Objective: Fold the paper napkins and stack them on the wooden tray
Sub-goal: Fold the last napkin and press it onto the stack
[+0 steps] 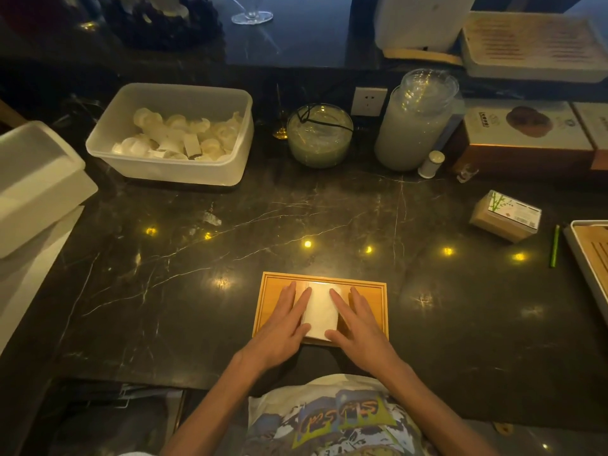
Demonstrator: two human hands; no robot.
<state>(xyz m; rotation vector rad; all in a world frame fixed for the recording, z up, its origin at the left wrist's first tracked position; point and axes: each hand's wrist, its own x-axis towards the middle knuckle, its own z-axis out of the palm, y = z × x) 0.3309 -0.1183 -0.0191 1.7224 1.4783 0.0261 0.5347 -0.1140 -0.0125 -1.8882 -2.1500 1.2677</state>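
Closest to us is a white T-shirt with a colourful print [335, 419], and from it two bare forearms reach forward over the dark marble desk [197, 258]. Just beyond the desk edge lies a small rectangular wooden tray [268, 291] with a low rim. On the middle of this tray sits a stack of white folded paper napkins [320, 312], its long side pointing away from us. Our left hand [279, 327] lies flat with straight fingers against the left side of the stack, and our right hand [358, 327] lies flat in the same way on the right side; both touch the napkins and neither curls around anything. Well apart, at the back left, stands a translucent plastic box [184, 174] with pale pieces inside. To the right lies a brown paper pack with a bamboo label [503, 218], and near it a thin green stick [554, 246].
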